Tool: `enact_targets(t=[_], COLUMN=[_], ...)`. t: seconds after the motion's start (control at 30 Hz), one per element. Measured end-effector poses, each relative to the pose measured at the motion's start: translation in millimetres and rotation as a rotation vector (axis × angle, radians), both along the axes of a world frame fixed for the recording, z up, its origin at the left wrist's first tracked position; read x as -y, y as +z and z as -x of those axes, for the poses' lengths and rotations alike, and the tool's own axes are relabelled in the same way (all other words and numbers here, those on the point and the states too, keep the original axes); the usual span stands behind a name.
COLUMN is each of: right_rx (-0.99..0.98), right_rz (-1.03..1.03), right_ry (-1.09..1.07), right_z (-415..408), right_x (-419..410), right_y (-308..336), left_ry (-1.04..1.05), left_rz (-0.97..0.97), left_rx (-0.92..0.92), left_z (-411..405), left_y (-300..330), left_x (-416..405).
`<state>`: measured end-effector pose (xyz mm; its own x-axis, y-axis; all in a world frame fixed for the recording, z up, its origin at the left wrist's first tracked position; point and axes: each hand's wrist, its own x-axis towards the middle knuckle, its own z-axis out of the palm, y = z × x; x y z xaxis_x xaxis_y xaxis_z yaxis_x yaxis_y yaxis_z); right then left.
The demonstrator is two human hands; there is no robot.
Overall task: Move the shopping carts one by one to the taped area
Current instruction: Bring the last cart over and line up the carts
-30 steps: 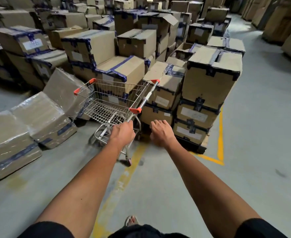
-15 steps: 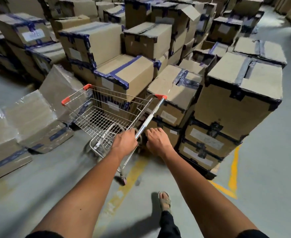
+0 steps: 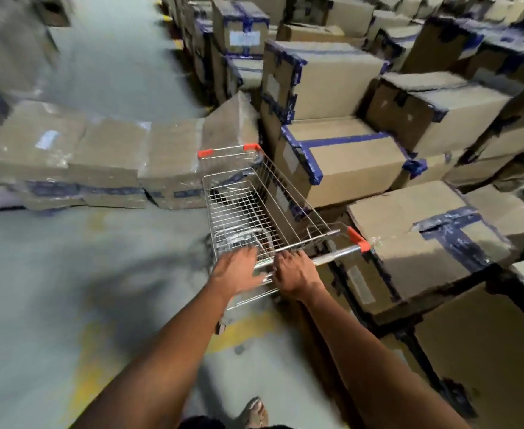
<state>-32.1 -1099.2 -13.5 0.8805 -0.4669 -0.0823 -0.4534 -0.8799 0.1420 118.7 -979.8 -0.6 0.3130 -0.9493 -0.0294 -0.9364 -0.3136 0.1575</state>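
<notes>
A silver wire shopping cart (image 3: 248, 209) with orange corner caps stands in front of me, its basket empty and its right side close to stacked cartons. My left hand (image 3: 239, 270) lies over the left end of the metal handle bar (image 3: 335, 253), fingers curled onto it. My right hand (image 3: 294, 270) grips the same bar just to the right, knuckles up. The cart's wheels are mostly hidden under the basket and my arms. A worn yellow floor line (image 3: 242, 332) runs under the cart's rear.
Brown cartons with blue tape (image 3: 347, 162) are stacked tightly along the right. A row of plastic-wrapped cartons (image 3: 106, 159) lies ahead on the left. A grey concrete aisle (image 3: 106, 72) opens beyond them. My sandalled foot (image 3: 256, 413) shows at the bottom.
The cart has swung round to the left, its front now pointing toward the wrapped cartons and aisle. Both hands stayed on the handle, and the view turned left with blur.
</notes>
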Motion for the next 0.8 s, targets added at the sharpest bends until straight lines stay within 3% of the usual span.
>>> enact_targets(t=[0.23,0.4,0.57,0.8], right_rx=[0.041,0.074,0.051,-0.004], right_rz=[0.044,0.049,-0.055,-0.281], right_ry=[0.232,0.266,0.227,0.088], right_z=[5.8,31.1,72.4,85.8], right_x=[18.9,31.0,44.7,86.9], right_y=[-4.1,-4.1,2.0,-0.4], left_ry=[0.101,0.251,0.351,0.507], left_rz=[0.003,-0.016,-0.092,-0.355], left_rx=[0.067,0.08,0.027,0.059], left_z=[40.4,73.4,95.6,113.1], left_y=[-19.5,-27.5,-27.7,-11.3], left_x=[-28.0,-37.0,-36.8,-8.9])
